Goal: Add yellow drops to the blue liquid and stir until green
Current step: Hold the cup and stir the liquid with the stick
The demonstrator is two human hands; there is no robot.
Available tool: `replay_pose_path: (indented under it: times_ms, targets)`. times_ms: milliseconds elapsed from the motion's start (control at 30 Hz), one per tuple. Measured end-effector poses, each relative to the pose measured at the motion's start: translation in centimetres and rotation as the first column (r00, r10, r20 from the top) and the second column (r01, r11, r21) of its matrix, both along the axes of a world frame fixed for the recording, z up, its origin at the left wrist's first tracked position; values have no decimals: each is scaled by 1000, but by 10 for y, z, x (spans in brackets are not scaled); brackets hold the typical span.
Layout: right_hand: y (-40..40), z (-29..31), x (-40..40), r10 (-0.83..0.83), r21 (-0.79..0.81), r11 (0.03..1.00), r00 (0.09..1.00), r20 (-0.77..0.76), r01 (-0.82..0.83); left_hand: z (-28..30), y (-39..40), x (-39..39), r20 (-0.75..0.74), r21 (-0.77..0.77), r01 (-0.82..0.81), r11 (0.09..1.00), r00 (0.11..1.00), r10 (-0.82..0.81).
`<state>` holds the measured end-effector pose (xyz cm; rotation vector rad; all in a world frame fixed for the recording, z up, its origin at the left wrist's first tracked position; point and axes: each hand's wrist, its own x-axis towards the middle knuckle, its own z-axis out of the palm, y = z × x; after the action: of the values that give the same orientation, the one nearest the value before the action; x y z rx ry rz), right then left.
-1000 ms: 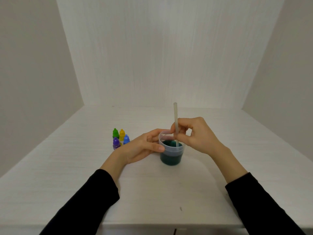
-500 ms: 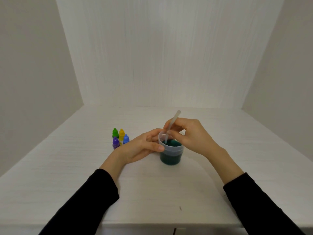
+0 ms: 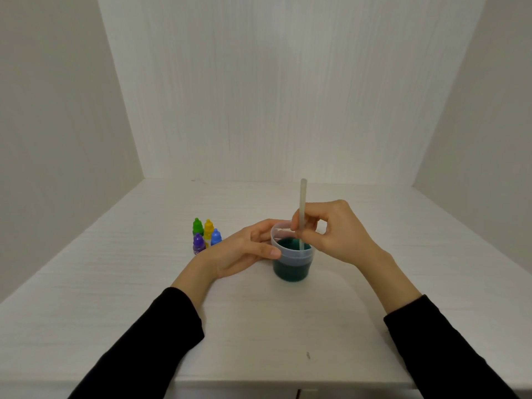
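Note:
A clear plastic cup (image 3: 292, 267) stands mid-table, holding dark teal-green liquid. My left hand (image 3: 244, 251) wraps its left side, thumb on the rim. My right hand (image 3: 331, 231) pinches a pale translucent stir stick (image 3: 302, 203) that stands nearly upright with its lower end in the liquid. The yellow dropper bottle (image 3: 208, 227) stands capped in a small cluster to the left of the cup, apart from both hands.
Green (image 3: 197, 226), blue (image 3: 216, 237) and purple (image 3: 198, 243) dropper bottles stand with the yellow one. The white table (image 3: 115, 283) is boxed in by white walls at the left, back and right. Its front edge lies just below my sleeves.
The stick swung from upright to leaning right and back to upright, its tip circling inside the cup. My right hand shifted with it. My left hand and the cup stayed put.

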<state>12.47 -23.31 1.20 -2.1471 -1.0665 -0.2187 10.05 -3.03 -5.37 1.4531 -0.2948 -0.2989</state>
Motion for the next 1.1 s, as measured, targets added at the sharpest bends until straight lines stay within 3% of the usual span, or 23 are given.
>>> replay_pose_path:
  times_ms: [167, 567, 900, 1100]
  targets:
    - [4, -2, -4, 131, 105, 987, 987, -90, -121, 1, -1, -2, 20, 1, 2, 1000, 1000, -2]
    - [4, -7, 6, -28, 31, 999, 999, 40, 27, 3, -1, -3, -11, -14, 1, 1000, 1000, -1]
    - [4, -3, -4, 149, 149, 979, 986, -75, -137, 3, -2, -3, 11, 15, -7, 1000, 1000, 7]
    - [10, -10, 1, 106, 124, 988, 988, -112, -92, 4, -3, -4, 13, 12, -13, 1000, 1000, 13]
